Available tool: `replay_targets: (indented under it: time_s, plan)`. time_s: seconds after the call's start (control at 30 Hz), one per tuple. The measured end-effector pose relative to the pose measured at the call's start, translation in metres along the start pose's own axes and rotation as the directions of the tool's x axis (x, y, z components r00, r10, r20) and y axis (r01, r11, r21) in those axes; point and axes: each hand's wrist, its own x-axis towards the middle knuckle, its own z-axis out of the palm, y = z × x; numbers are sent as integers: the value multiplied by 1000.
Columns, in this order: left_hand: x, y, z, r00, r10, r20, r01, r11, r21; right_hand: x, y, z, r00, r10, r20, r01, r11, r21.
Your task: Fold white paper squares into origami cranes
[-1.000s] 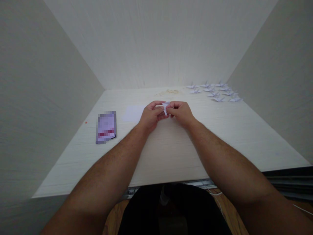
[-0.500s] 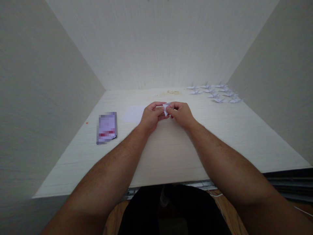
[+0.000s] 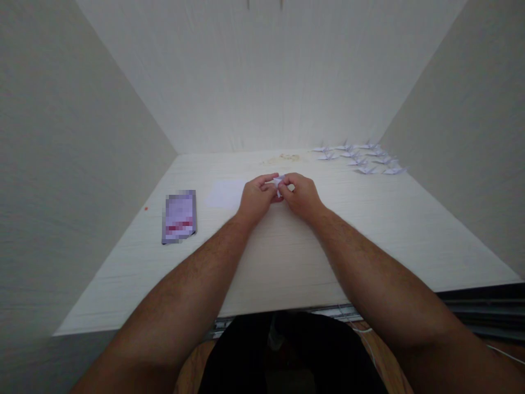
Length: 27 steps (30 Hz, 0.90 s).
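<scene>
A small piece of folded white paper point(image 3: 279, 179) is held between my two hands above the middle of the table. My left hand point(image 3: 259, 196) grips it from the left, with thumb and fingers closed on it. From the right, my right hand point(image 3: 300, 191) pinches the same paper between thumb and forefinger. Fingers cover most of the paper, so its full shape is hidden. Flat white paper point(image 3: 225, 193) lies on the table just left of my left hand.
Several folded white paper cranes point(image 3: 356, 159) stand in rows at the back right. A blurred dark-edged flat object point(image 3: 179, 216) lies at the left of the white table point(image 3: 287, 262). Walls point(image 3: 266, 76) enclose the back and both sides.
My right fingers have shifted on the folded paper into a rounder pinch, and less of the paper shows now. The camera view has tilted slightly.
</scene>
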Motion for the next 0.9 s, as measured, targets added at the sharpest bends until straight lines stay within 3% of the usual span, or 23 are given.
replay_targets:
  time_s: [0.4,0.9]
  plan:
    - [4,-7,-5,991,128,33,-131,978,159,1,-1,-1,996,87,-8,-86,995,46]
    - [2,-5,-3,988,151,23,-153,967,202,1,-4,-1,994,106,3,-106,994,30]
